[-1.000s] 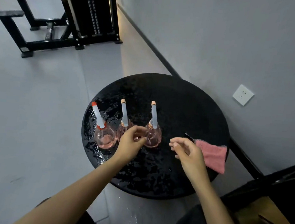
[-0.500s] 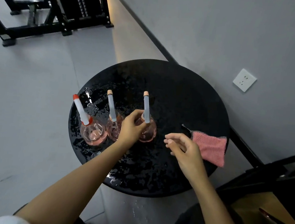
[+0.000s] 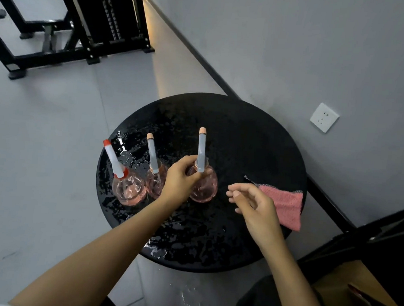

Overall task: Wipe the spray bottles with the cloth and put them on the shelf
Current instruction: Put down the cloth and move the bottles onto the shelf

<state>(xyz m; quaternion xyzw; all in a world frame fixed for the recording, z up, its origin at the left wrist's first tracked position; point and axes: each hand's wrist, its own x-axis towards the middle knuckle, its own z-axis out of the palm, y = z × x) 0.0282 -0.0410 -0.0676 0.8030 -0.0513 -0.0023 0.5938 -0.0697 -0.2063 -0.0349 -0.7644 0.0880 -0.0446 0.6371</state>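
Pink liquid showed in the rightmost bottle (image 3: 203, 188), upright near the middle of the wet black table (image 3: 245, 137), and your left hand (image 3: 179, 180) pinched its neck between thumb and fingers. The middle bottle (image 3: 155, 184) and the red-capped bottle (image 3: 128, 189) stood just beside it, toward the table's left edge. Your right hand (image 3: 252, 205) hovered over the table, fingers loosely curled, holding nothing. The pink cloth (image 3: 285, 205) lay at the table's right edge.
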